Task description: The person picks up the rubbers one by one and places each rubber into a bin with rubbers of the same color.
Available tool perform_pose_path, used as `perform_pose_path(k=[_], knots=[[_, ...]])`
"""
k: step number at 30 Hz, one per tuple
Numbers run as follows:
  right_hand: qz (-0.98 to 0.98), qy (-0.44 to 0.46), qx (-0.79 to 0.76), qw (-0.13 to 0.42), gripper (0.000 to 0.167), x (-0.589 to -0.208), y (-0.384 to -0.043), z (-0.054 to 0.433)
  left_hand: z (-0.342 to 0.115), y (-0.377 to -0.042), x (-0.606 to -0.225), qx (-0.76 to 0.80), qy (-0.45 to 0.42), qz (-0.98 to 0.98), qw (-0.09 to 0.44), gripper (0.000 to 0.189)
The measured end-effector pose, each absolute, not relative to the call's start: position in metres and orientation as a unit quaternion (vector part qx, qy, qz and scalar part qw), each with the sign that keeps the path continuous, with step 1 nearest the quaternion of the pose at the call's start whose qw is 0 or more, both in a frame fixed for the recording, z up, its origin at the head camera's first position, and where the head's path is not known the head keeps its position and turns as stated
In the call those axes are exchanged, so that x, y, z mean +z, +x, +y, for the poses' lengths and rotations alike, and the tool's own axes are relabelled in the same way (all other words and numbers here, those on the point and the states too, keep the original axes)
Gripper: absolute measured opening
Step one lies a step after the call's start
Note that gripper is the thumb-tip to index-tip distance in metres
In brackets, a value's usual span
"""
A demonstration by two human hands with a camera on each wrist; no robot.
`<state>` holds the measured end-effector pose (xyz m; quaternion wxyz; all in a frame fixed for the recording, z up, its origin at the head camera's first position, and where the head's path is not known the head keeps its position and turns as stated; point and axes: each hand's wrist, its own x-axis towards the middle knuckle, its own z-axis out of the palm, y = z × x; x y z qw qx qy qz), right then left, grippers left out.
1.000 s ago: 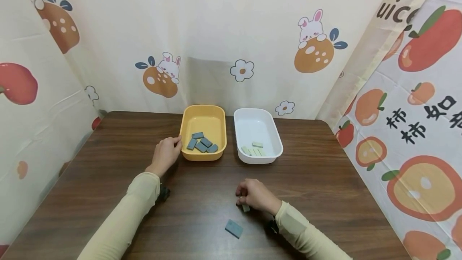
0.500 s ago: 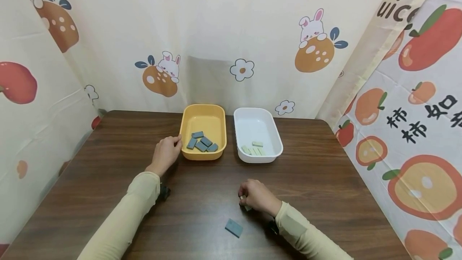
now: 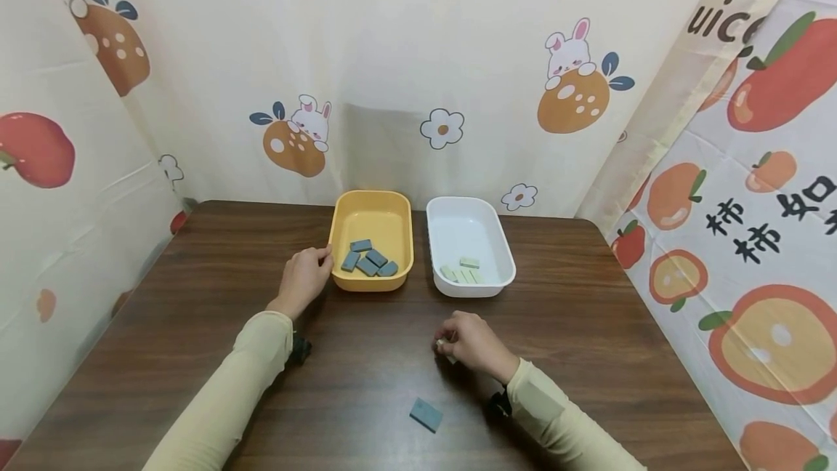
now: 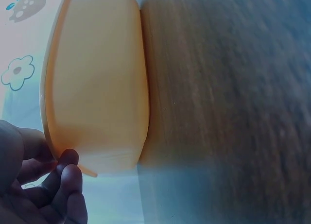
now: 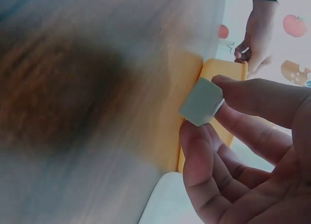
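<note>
My left hand grips the left rim of a yellow plastic tray; the left wrist view shows thumb and fingers at the tray's rim. Inside that tray lie several blue-grey rectangular blocks. My right hand pinches a small pale green block between thumb and fingertips, just above the table. Another blue-grey block lies flat on the table, nearer me than the right hand. The white tray beyond the right hand holds several pale green blocks.
The two trays stand side by side near the far edge of the dark wood table, with a narrow gap between them. Fruit-printed curtains hang behind the table and along both sides.
The right hand has lifted the pale green block off the table and moved slightly away from me, towards the white tray. The left hand stays on the yellow tray's rim.
</note>
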<state>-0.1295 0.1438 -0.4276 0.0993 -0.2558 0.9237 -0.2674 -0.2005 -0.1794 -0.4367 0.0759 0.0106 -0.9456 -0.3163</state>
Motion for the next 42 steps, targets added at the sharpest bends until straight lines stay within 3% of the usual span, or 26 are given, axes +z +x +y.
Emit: perform_pose_path(k=[29,42], knots=[[0.921,-0.246,-0.297,0.06,0.01,-0.408,-0.156,0.163,-0.187,-0.205,-0.431,-0.323,0.016,-0.944,0.063,0.035],[0.925,-0.203,-0.322,0.004,0.011,-0.392,-0.176,0.182,-0.188,-0.206,-0.432,-0.336,0.013,-0.94,0.058,0.034]])
